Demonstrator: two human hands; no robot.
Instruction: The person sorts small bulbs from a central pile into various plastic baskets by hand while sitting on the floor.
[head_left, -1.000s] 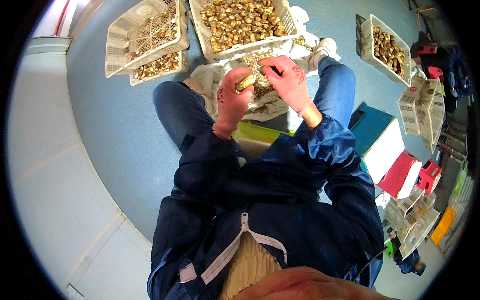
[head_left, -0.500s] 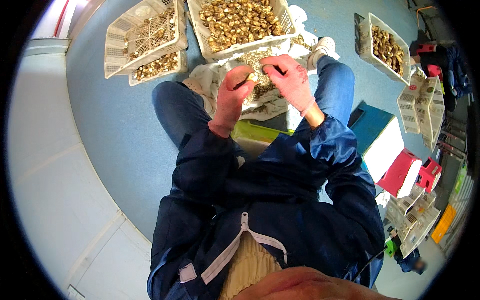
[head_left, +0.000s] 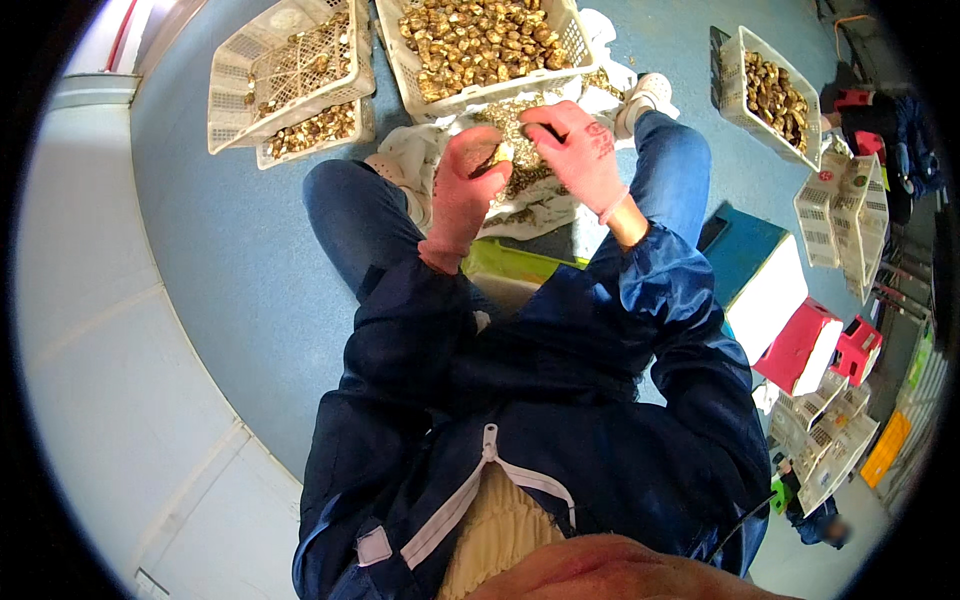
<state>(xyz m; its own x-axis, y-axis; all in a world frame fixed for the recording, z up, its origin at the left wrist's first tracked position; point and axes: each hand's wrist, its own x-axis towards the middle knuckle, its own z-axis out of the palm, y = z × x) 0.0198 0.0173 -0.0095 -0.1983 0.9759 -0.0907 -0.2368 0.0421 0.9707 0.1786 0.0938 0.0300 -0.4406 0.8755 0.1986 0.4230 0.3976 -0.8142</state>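
My left hand (head_left: 462,195), in a pink glove, grips a small brown-and-cream mushroom (head_left: 503,154) between thumb and fingers. Facing it, my right hand (head_left: 585,165), gloved the same way, has its fingers bent together close to the mushroom; whatever it pinches is hidden. Both hands hover between my knees above a white cloth (head_left: 405,150) strewn with brown and pale scraps (head_left: 525,180). Just beyond stands a white crate (head_left: 480,100) heaped with similar mushrooms (head_left: 480,45).
Two stacked crates (head_left: 230,110) at far left hold more mushrooms. Another filled crate (head_left: 735,95) stands far right. Beside my right leg are a blue-and-white box (head_left: 765,270) and a red stool (head_left: 800,345). A green-edged container (head_left: 510,265) lies between my legs. A white wall (head_left: 90,300) runs along the left.
The mushroom has turned slightly in my left hand, showing more of its pale side. My right hand has shifted very little.
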